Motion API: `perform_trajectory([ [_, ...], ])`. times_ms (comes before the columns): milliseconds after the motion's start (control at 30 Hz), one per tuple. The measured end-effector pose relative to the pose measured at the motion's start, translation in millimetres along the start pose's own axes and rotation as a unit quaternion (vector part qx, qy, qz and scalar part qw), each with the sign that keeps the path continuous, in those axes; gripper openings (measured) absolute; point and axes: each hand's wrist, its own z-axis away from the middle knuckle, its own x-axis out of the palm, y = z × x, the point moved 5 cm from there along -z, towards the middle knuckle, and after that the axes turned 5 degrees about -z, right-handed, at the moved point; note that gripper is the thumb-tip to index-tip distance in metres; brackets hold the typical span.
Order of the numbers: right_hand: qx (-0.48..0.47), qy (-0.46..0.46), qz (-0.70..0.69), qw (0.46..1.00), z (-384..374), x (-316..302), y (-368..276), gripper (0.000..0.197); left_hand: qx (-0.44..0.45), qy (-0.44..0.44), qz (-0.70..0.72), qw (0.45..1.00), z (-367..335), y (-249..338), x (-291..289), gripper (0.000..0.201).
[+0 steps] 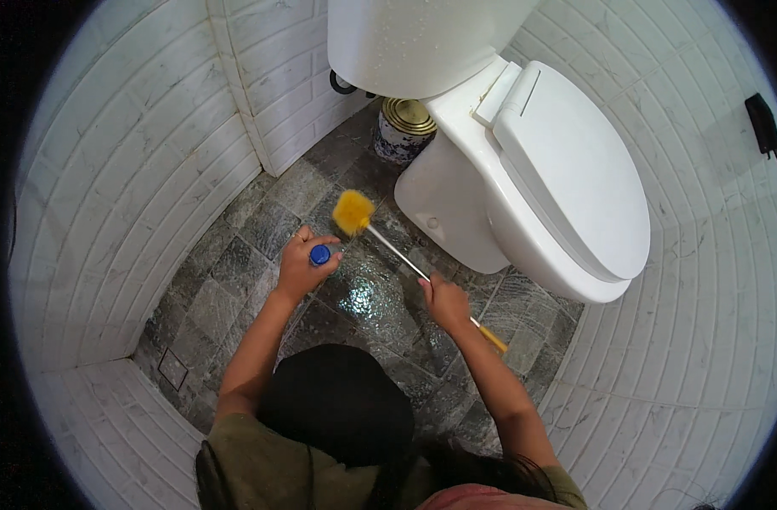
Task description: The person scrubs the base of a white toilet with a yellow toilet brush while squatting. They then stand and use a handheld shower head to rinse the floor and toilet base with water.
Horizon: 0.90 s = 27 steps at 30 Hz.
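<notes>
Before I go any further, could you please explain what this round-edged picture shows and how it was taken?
Certainly. There is no machine here: a person works bare-handed, seen by a fisheye camera worn on the head and looking down, so straight lines bend. The left hand holds a blue-capped container, its body mostly hidden. The right hand has its grip on a yellow-headed, long-handled brush. Below are wet grey floor tiles. A closed white toilet stands to the right, with a gold-lidded can beside its base.

room above floor (337,321), brush (353,212) across it, toilet (567,161) blocking right, wall (150,195) left
</notes>
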Motion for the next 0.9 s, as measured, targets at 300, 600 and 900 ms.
perform_trajectory([
  [300, 0.014, -0.025, -0.017, 0.999, 6, 28, 35, 0.045, -0.005, 0.014, 0.002, 1.0, 2, -7, 3, 0.027],
  [600, 0.059, 0.033, -0.02, 0.998, 12, 24, 89, 0.047, -0.03, -0.007, -0.012, 0.999, -1, -6, 5, 0.028],
  [900, 0.071, 0.03, 0.006, 0.997, 19, 19, 114, 0.047, -0.034, -0.01, -0.034, 0.999, 1, -6, 9, 0.027],
])
